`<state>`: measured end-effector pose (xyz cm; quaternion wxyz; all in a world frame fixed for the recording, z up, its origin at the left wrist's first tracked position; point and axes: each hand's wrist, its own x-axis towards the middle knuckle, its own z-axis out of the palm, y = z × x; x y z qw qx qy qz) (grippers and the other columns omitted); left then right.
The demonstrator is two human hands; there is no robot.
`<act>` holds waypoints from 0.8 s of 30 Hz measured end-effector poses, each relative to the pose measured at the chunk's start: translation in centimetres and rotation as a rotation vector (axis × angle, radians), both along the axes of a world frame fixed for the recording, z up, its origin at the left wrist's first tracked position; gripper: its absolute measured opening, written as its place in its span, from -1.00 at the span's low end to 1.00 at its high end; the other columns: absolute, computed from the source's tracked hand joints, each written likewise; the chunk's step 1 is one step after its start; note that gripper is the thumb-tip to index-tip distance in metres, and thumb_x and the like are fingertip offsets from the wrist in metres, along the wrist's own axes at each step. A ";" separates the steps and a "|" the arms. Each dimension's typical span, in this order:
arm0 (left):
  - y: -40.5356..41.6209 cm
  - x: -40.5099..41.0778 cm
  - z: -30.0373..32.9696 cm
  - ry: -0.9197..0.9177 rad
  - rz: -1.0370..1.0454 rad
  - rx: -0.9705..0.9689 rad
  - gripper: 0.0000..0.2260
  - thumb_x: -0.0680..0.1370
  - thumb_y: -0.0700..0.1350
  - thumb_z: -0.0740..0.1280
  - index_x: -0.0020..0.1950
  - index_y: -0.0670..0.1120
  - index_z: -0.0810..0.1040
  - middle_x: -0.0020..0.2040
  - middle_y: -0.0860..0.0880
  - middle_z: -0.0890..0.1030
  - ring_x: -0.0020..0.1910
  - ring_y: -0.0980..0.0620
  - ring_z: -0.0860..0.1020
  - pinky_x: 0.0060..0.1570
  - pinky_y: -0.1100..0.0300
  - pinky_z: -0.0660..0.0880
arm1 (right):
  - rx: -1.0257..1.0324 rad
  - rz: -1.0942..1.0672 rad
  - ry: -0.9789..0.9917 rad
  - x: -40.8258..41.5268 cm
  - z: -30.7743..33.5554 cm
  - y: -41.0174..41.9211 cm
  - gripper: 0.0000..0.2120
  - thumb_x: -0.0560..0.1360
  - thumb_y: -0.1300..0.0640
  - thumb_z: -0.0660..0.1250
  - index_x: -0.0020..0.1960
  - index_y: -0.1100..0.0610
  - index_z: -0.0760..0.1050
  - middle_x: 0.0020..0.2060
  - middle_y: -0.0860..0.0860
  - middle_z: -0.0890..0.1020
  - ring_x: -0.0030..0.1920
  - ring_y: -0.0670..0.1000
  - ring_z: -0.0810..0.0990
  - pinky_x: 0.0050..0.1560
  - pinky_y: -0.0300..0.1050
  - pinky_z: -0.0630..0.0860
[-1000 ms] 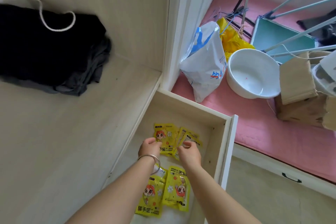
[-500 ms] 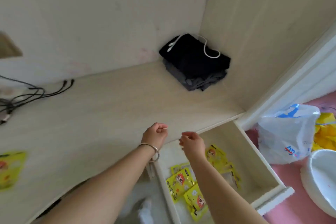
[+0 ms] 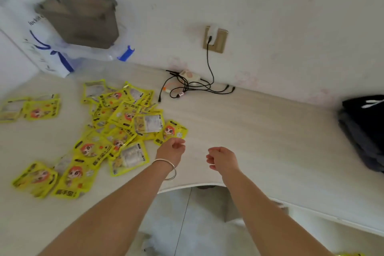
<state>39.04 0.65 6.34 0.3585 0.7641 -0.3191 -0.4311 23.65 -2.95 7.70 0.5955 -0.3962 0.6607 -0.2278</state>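
Currently both hands hover low over the pale desk (image 3: 259, 131). Left hand (image 3: 171, 149), silver bangle (image 3: 166, 169) on its wrist, has its fingers curled in on nothing, just beside the nearest yellow packet (image 3: 173, 131) at the edge of the scattered packet pile (image 3: 122, 122). Right hand (image 3: 223, 159) is empty, fingers loosely bent, well apart from the pile. Black cables (image 3: 187, 87) lie by the wall, and folded dark clothes (image 3: 365, 131) sit far right.

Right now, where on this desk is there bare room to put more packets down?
The widest bare stretch of the pale wood-grain desktop lies right of your right hand, between the tangled black cables and the folded black clothes. A narrower gap sits between it and your left hand. The left half is crowded with scattered yellow cartoon packets.
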 end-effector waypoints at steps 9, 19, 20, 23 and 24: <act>3.9 15.8 -1.4 -0.147 0.141 0.055 -0.80 0.54 -0.24 0.21 0.05 -0.10 0.60 0.05 -0.03 0.63 0.09 -0.06 0.57 -0.03 0.25 0.41 | -0.005 0.170 0.101 15.6 -2.2 -0.5 -0.80 0.47 0.21 0.25 -0.30 0.03 0.49 -0.37 -0.01 0.57 -0.19 0.05 0.55 -0.09 -0.04 0.52; 5.1 22.5 -3.1 -0.425 0.366 0.329 -0.35 0.41 0.02 0.44 0.44 -0.04 0.28 0.40 -0.16 0.27 0.40 -0.18 0.25 0.33 0.01 0.28 | -0.333 0.556 0.457 24.8 -3.1 -1.6 -0.65 0.45 0.25 0.24 0.22 0.06 0.46 0.15 0.02 0.49 0.07 0.06 0.51 -0.07 -0.10 0.49; 5.0 22.5 -3.3 -0.414 0.416 0.327 -0.26 0.39 0.06 0.45 0.48 -0.06 0.21 0.44 -0.17 0.22 0.43 -0.18 0.20 0.35 -0.01 0.27 | -0.371 0.590 0.526 25.2 -3.4 -1.9 -0.60 0.43 0.27 0.23 0.25 0.06 0.43 0.22 0.04 0.44 0.19 0.09 0.44 0.02 -0.06 0.47; 4.7 22.1 -4.0 -0.414 0.436 0.357 -0.11 0.36 0.21 0.44 0.53 -0.07 0.08 0.48 -0.17 0.16 0.46 -0.20 0.15 0.40 -0.02 0.20 | -0.454 0.696 0.727 25.5 -4.1 -3.0 -0.38 0.38 0.34 0.24 0.40 0.02 0.30 0.36 0.03 0.30 0.38 0.11 0.25 0.25 -0.03 0.38; 4.6 21.9 -4.3 -0.439 0.405 0.385 -0.07 0.34 0.27 0.41 0.54 -0.06 0.05 0.49 -0.18 0.14 0.48 -0.20 0.13 0.43 -0.02 0.17 | -0.469 0.753 0.778 25.3 -4.3 -3.4 -0.32 0.37 0.33 0.27 0.44 0.00 0.23 0.42 0.02 0.24 0.43 0.10 0.19 0.35 0.00 0.32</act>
